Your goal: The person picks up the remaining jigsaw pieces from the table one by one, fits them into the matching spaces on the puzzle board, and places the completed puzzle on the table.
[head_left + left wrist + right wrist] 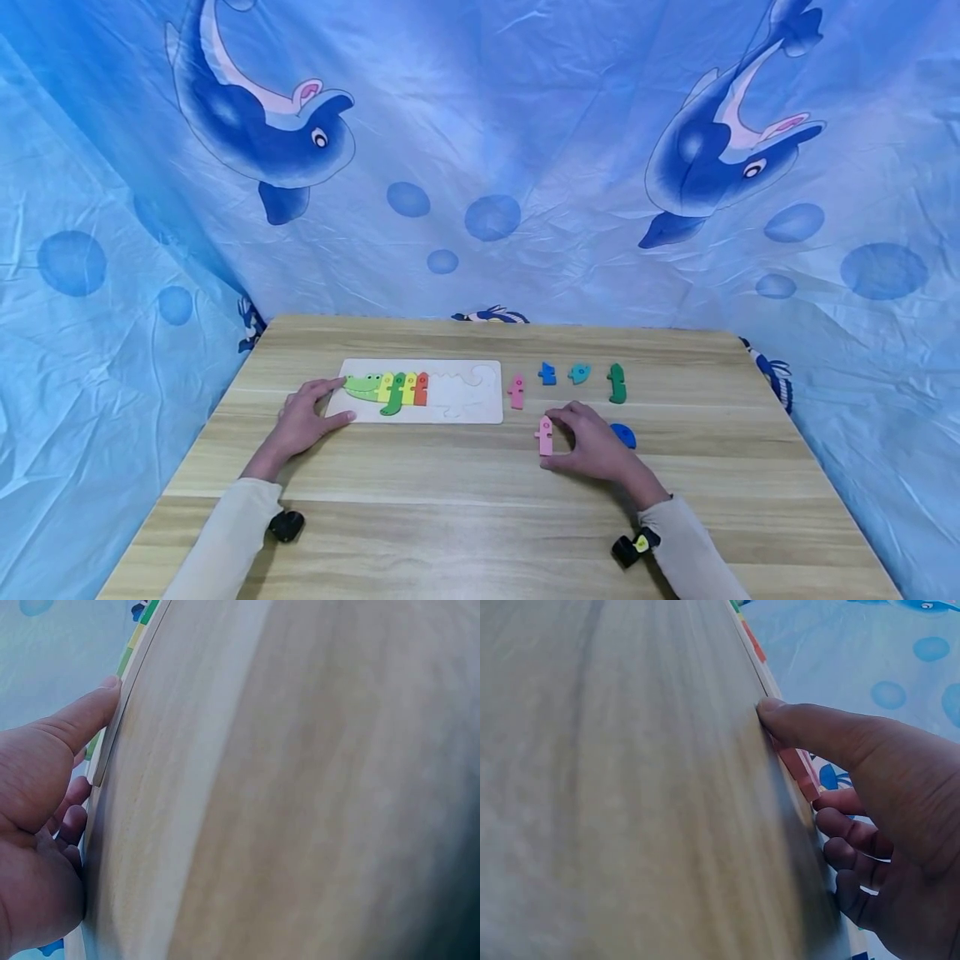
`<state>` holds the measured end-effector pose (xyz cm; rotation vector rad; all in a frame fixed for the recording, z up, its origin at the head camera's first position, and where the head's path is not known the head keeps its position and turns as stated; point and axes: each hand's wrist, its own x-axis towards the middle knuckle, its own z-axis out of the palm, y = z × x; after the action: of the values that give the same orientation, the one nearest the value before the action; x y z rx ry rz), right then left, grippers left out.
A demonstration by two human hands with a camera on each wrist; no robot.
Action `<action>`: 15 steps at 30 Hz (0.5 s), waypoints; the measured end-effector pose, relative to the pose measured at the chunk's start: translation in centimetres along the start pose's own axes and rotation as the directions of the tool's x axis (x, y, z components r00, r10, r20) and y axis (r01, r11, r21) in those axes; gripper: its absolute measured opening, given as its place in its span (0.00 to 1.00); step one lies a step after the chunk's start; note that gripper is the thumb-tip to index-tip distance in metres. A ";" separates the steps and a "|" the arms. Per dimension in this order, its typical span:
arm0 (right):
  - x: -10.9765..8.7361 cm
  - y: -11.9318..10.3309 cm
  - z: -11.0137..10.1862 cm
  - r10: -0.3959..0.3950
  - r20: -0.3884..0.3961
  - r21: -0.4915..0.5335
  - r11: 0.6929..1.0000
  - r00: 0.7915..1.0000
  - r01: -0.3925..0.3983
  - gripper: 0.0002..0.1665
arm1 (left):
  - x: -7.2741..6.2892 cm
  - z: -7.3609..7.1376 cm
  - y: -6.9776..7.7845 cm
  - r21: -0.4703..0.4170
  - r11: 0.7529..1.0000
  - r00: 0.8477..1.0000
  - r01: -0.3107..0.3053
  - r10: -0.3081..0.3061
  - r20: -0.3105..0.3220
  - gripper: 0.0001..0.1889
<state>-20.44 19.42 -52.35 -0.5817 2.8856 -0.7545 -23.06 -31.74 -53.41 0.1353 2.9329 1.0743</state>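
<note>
A white puzzle board (465,408) lies flat with a crocodile's head and several coloured body pieces (386,388) set on its left half. Its right half shows only a printed outline. At the board's left end rests my left hand (302,422), thumb by the near corner and index finger near the crocodile's snout. To the right of the board, my right hand (596,443) pinches a light pink puzzle piece (545,437) lengthwise between thumb and fingers, close over the table. In the right wrist view, the thumb partly covers that piece (799,769).
Loose pieces lie right of the board: a darker pink one (517,392), a small blue one (547,373), a teal one (579,373) and a green leg (617,385). A rounded blue piece (623,435) sits behind the right hand. A dolphin-print cloth (480,275) hangs around the wooden table (420,525).
</note>
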 end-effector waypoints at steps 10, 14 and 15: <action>0.2 0.0 0.3 -0.006 -0.032 -0.002 1.000 0.999 0.006 0.46 | 0.0 -0.2 0.4 -0.005 1.000 1.000 0.022 -0.022 0.003 0.41; 0.1 0.1 0.4 -0.008 -0.032 -0.003 1.000 0.999 0.008 0.46 | -0.2 -0.1 0.5 -0.008 1.000 1.000 0.023 -0.023 0.005 0.40; 0.1 0.2 0.4 -0.012 -0.035 0.002 1.000 0.999 0.012 0.45 | -0.2 -0.1 0.5 -0.007 1.000 1.000 0.023 -0.023 0.006 0.40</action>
<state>-20.49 19.36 -52.74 -0.5912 2.9158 -0.7768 -22.85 -31.46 -53.02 0.1047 2.9182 1.0790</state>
